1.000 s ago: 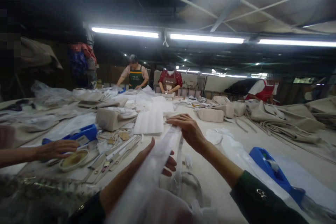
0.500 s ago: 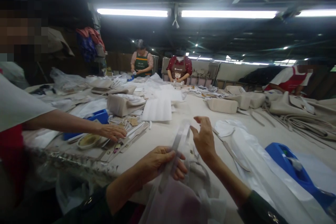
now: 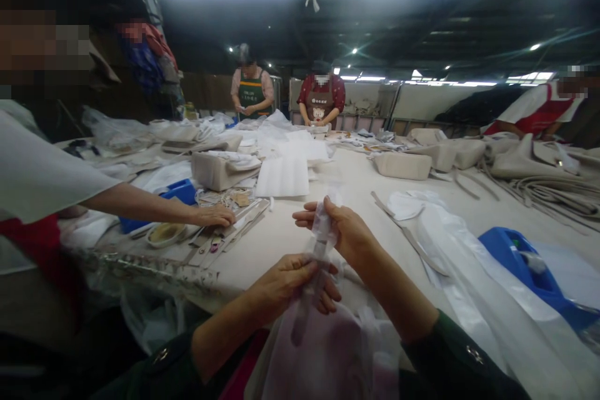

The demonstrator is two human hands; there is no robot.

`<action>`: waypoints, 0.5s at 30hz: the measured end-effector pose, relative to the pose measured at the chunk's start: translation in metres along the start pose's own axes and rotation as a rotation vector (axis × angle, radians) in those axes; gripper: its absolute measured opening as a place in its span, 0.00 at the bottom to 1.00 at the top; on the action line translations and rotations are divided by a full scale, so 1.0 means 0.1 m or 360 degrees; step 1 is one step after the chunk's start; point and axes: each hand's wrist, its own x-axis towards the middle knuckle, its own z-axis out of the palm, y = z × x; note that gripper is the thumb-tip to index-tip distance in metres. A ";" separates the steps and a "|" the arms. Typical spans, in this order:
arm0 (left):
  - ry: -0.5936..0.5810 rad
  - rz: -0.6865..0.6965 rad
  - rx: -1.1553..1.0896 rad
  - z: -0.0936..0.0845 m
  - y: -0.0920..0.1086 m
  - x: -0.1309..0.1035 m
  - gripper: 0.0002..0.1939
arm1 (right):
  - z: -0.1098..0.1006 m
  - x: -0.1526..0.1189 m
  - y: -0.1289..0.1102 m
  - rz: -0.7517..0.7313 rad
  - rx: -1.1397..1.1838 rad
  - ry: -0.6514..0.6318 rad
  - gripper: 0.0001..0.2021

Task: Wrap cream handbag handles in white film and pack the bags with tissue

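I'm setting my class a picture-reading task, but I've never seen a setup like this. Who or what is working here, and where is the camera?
There is no machine: a person works with two bare hands. Every picture comes from one camera worn on that person's head, looking forward and down. The left hand grips a narrow strip, apparently in clear film; the right hand has its thumb on it, farther up. The pale table bears white sheets, beige boxy pieces and, to the right, a blue dispenser. The hand on the left belongs to a co-worker. Beyond the table are other people in aprons.
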 end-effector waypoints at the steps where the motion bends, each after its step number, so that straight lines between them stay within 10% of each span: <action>1: 0.0003 0.0035 -0.0001 0.01 0.00 -0.01 0.22 | 0.02 -0.07 0.04 -0.0027 -0.0061 -0.0045 0.19; 8: 0.0146 0.0130 0.0115 0.13 0.01 -0.14 0.23 | 0.09 -0.45 0.21 0.0099 -0.0237 -0.0178 0.19; 15: 0.0393 0.0094 0.0221 0.17 -0.42 -0.45 0.24 | -0.05 -0.12 -0.16 -0.0136 0.0266 0.0120 0.07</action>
